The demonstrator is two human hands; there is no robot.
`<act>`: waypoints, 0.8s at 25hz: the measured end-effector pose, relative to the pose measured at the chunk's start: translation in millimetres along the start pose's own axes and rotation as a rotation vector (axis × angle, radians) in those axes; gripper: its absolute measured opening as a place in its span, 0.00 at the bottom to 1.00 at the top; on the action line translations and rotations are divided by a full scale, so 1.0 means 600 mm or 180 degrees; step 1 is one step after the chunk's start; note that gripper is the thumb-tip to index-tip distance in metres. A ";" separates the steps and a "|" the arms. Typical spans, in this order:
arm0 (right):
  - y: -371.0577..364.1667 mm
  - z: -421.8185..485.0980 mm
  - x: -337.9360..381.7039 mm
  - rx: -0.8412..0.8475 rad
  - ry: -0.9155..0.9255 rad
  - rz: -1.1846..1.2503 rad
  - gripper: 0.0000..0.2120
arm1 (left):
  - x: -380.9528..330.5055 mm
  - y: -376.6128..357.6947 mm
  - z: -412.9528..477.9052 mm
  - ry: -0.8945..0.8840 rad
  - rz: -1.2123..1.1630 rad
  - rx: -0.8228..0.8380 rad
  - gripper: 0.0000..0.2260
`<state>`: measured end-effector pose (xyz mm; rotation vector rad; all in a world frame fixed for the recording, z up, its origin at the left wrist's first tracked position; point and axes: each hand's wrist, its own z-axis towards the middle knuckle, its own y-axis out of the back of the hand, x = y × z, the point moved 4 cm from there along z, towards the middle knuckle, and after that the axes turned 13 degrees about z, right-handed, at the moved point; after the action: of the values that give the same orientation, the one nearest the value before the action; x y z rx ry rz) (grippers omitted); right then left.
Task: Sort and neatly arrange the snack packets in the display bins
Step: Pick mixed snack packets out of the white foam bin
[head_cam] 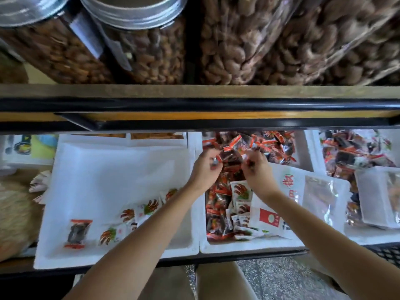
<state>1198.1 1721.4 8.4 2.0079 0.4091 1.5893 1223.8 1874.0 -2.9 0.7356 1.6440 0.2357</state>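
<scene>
Lying along the 6 o'clock side of the left bin [104, 169], a few loose packets [76, 233] are seen. At 3 o'clock, over the heaped middle bin [249, 249], red packets [229, 158] are pinched in the grips of the left hand [204, 169] and right hand [258, 171].

The bins [116, 169] look like white foam, matt and faintly grainy. The packets [218, 213] are glossy, crinkled plastic film. The jars [151, 57] have clear, shiny walls and ridged, dull-silver metal lids [134, 11]. The shelf [194, 91] edge is worn wood, its rail [194, 104] smooth black metal. The floor [281, 278] is speckled stone.
</scene>
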 end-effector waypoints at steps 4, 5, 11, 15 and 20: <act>-0.102 -0.096 0.018 0.0692 0.0236 -0.0193 0.14 | 0.188 0.092 -0.130 0.0095 0.1063 0.0070 0.10; -0.134 -0.113 0.026 0.0867 0.0264 -0.0159 0.14 | 0.242 0.127 -0.161 0.0259 0.1312 0.0107 0.10; -0.373 -0.174 0.061 0.1939 -0.0093 -0.0327 0.22 | 0.454 0.304 -0.247 0.0824 0.1928 0.0477 0.15; -0.457 -0.178 0.069 0.2099 0.0224 -0.1158 0.31 | 0.494 0.310 -0.238 0.0506 0.3174 0.1088 0.23; -0.462 -0.164 0.061 0.2146 0.0489 -0.1472 0.29 | 0.494 0.314 -0.222 0.0397 0.3904 0.1627 0.22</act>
<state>1139.0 1987.3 -108.2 2.0175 1.5145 1.4126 1148.4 2225.3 -112.7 2.1059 1.1600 0.7391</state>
